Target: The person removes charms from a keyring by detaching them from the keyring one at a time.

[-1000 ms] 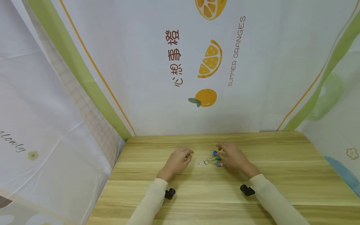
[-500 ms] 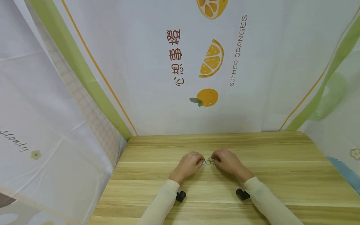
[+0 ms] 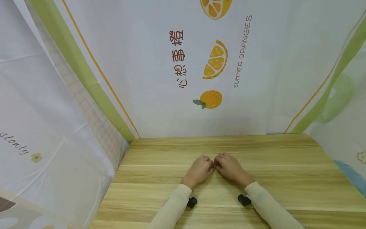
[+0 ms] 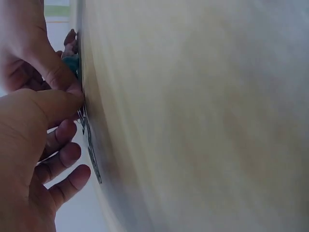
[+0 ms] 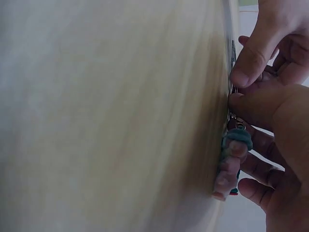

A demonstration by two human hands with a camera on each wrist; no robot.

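In the head view my left hand (image 3: pixel 199 170) and right hand (image 3: pixel 230 168) meet fingertip to fingertip close over the table. Between them is a key ring, mostly hidden by fingers. The left wrist view has a flat silver key (image 4: pixel 93 155) hanging off it beside my left hand's loosely bent outer fingers, while thumb and index pinch the ring. My right thumb and index pinch the ring from the other side. Below those fingers, a small pink-and-teal figure charm (image 5: pixel 230 166) dangles by a metal link (image 5: pixel 240 124) in the right wrist view.
The wood-grain table (image 3: pixel 160 203) ends at a white curtain (image 3: pixel 148 111) printed with oranges. More printed cloth hangs on the left (image 3: pixel 43 171) and right. A black wrist camera (image 3: pixel 192 202) sits under the left sleeve, another (image 3: pixel 244 200) under the right.
Both hands came down and inward from apart to the key ring lying on the table. Its keys and colourful charms, visible earlier, are now mostly covered by the fingers.
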